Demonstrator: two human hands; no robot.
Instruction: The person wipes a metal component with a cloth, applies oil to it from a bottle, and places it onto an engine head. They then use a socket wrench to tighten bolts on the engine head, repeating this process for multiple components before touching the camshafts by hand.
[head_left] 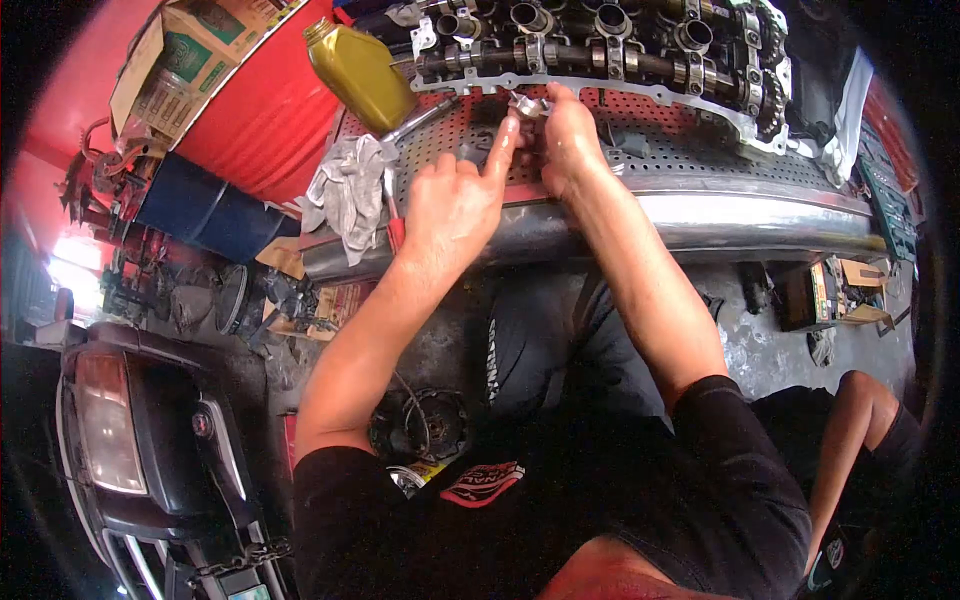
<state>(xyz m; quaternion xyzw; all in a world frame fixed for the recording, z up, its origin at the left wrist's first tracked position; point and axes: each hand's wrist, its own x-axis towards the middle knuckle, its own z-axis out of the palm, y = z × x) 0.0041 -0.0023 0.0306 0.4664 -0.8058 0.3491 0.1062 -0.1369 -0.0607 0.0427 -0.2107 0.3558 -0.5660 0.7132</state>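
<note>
My right hand is closed on a small shiny metal part that looks like a camshaft bearing cap, held up just in front of the cylinder head. My left hand points with its index finger stretched out; the fingertip is at or very near the cap, and the other fingers are curled. Beyond both hands lies the cylinder head, with camshafts, round bores and a timing chain side at right. It rests on a perforated red bench top. Some small dark parts lie partly hidden behind my right hand.
A gold oil bottle stands left of the cylinder head, with a long metal wrench beside it. A grey rag and a red-handled tool lie at the bench's left edge. A co-worker's arm shows at lower right, a vehicle at left.
</note>
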